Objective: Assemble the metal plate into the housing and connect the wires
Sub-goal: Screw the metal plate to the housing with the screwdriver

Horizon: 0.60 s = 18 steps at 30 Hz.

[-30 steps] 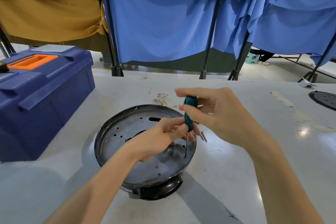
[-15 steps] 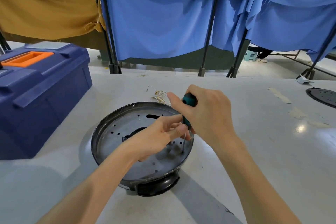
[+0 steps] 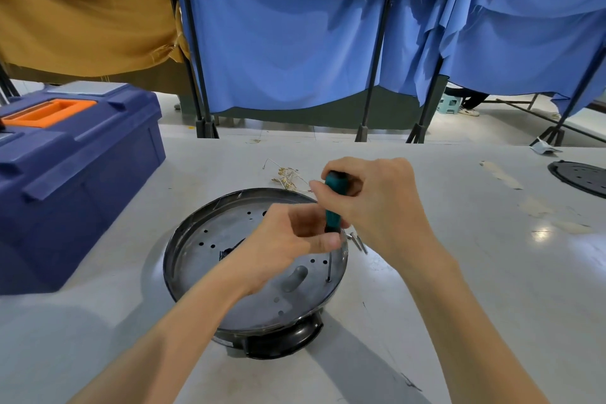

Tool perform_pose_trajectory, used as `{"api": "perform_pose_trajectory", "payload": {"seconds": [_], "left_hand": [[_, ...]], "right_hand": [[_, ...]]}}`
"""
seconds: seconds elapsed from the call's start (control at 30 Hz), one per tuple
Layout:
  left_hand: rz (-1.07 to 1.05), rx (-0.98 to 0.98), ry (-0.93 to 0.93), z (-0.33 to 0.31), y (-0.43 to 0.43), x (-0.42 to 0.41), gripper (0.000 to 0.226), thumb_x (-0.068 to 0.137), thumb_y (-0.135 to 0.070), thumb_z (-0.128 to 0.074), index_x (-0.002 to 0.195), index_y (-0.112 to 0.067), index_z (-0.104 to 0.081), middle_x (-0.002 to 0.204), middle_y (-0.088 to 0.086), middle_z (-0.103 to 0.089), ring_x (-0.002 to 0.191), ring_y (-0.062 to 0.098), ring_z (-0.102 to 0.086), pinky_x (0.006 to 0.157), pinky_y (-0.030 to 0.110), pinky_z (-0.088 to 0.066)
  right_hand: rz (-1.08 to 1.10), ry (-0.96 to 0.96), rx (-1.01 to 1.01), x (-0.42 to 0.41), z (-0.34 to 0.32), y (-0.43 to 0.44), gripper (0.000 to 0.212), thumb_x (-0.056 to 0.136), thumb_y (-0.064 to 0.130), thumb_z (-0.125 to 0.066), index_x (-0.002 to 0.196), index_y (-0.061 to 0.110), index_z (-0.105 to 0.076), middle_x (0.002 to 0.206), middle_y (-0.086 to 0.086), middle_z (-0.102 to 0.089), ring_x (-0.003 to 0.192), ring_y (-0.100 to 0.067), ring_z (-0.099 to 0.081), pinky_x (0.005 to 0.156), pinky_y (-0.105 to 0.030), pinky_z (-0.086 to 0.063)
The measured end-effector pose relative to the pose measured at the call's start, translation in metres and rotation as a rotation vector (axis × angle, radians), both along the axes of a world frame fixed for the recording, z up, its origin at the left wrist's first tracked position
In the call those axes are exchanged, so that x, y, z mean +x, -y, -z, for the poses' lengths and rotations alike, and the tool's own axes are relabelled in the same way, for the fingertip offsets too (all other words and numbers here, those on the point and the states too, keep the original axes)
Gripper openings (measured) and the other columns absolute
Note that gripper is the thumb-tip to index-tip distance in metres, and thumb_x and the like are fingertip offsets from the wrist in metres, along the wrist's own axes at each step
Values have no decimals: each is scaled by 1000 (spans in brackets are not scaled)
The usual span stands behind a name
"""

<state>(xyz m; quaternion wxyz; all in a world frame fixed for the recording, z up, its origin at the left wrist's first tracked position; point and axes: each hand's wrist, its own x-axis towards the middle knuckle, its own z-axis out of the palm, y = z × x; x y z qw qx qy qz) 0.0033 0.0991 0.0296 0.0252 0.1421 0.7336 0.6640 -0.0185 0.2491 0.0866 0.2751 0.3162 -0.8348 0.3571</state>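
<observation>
Flanking housing [image 3: 183,259]: toolbox [image 3: 82,174], screws [image 3: 359,241], wires [image 3: 288,175]

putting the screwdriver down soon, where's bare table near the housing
Bare: grey tabletop between right hand and black perforated disc; also between blue plastic toolbox and round metal housing. Crowded: loose screws and wires by its far rim.

Middle of metal plate [image 3: 210,233] behind left hand [image 3: 282,241]

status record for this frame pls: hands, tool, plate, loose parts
right hand: grips screwdriver handle
left hand: pinches screwdriver below handle
tip: in hole near metal plate's right edge
metal plate: seated in housing
wires: on table behind housing
screws: on table right of housing
</observation>
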Motion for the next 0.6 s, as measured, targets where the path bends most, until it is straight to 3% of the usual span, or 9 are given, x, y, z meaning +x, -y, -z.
{"api": "perform_pose_trajectory", "payload": {"seconds": [0.13, 0.27, 0.37, 0.47, 0.53, 0.6], "left_hand": [[-21, -54, -28, -1, -8, -3, 19, 91, -9, -64, 84, -23, -75, 79, -1, -74, 86, 8, -69, 81, 8, -45], [-11, -19, -11, -1, -8, -4, 17, 94, -4, -58, 93, -7, -75, 77, 16, -69, 76, 19, -67, 79, 21, -51], [-1, 78, 9, 1, -4, -3, 17, 94, -3, -57, 94, -4, -74, 80, 19, -68, 77, 25, -68, 80, 31, -55], [22, 104, 21, 2, 2, -1, 21, 94, -4, -56, 90, -11, -76, 80, 14, -69, 80, 26, -68, 81, 32, -56], [37, 106, 22, 3, 4, -1, 22, 95, -4, -56, 93, -13, -76, 82, 11, -71, 83, 25, -69, 83, 32, -55], [39, 125, 22, 4, 3, -1, 23, 95, -5, -57, 95, -18, -76, 86, 8, -73, 86, 23, -70, 83, 30, -55]], "right_hand": [[146, -92, -44, -4, 7, 4, 27, 87, 28, -72, 72, 7, -69, 57, -4, -62, 54, -27, -54, 65, -41, -50], [209, -117, 7, -2, 7, 4, 37, 87, 42, -69, 71, 9, -67, 57, -1, -60, 54, -23, -54, 61, -39, -50], [0, 126, 43, -5, -1, -5, 27, 87, 47, -66, 93, 22, -75, 74, 11, -68, 66, -11, -62, 69, -30, -55], [-276, 360, 45, -8, -5, -14, 31, 91, 25, -66, 122, 23, -68, 106, 10, -72, 97, -3, -68, 92, -23, -54], [-357, 408, -9, -7, -5, -16, 24, 90, 16, -68, 114, 16, -71, 100, 5, -75, 91, -6, -72, 87, -23, -56], [-284, 335, -9, -6, -8, -13, 11, 88, 18, -70, 97, 11, -72, 83, -2, -74, 75, -16, -74, 74, -32, -61]]}}
